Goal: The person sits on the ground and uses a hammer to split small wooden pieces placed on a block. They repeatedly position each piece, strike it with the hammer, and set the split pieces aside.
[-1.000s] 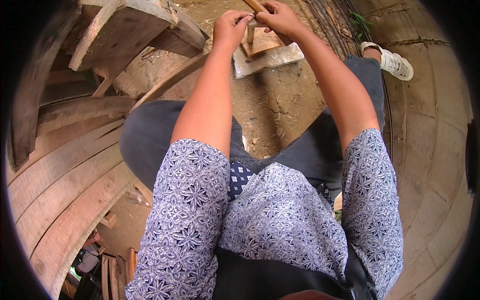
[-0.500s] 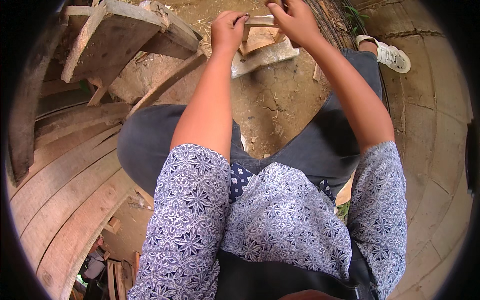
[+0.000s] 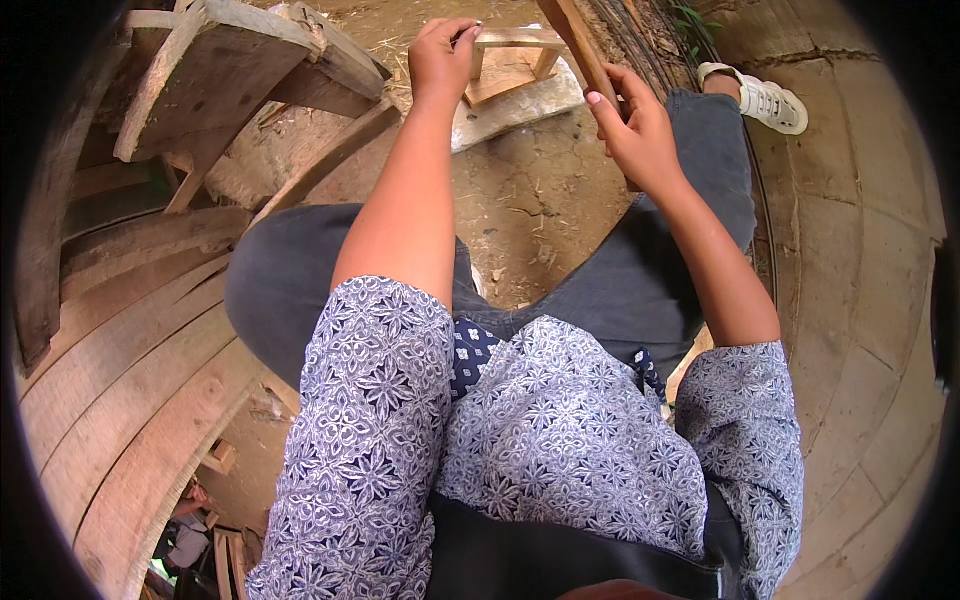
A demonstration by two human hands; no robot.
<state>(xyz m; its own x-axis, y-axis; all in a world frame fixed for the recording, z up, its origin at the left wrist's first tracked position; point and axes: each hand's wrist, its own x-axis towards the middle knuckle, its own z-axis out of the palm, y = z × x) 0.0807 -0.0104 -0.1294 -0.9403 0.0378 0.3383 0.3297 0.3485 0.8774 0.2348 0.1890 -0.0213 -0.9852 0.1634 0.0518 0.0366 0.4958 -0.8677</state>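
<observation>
At the top of the view my left hand (image 3: 443, 62) is closed on the left end of a small wooden frame (image 3: 520, 38), its fingers pinching the top bar. The frame has short legs and stands on a pale, worn slab (image 3: 520, 118) on the ground. To the right of the frame, my right hand (image 3: 640, 130) is wrapped round a brown wooden tool handle (image 3: 575, 40). The handle slants up and left past the picture's top edge, so the tool's head is out of sight.
Curved wooden planks (image 3: 130, 370) and a rough timber structure (image 3: 230, 75) crowd the left side. Bare earth strewn with straw and chips lies between my legs (image 3: 690, 220). Thin rods (image 3: 640, 40) run along the upper right, beside a pale, seamed surface (image 3: 840, 280).
My right hand has moved away from the frame, down and right toward me, bringing more of the wooden handle into view. My left hand keeps its hold on the frame.
</observation>
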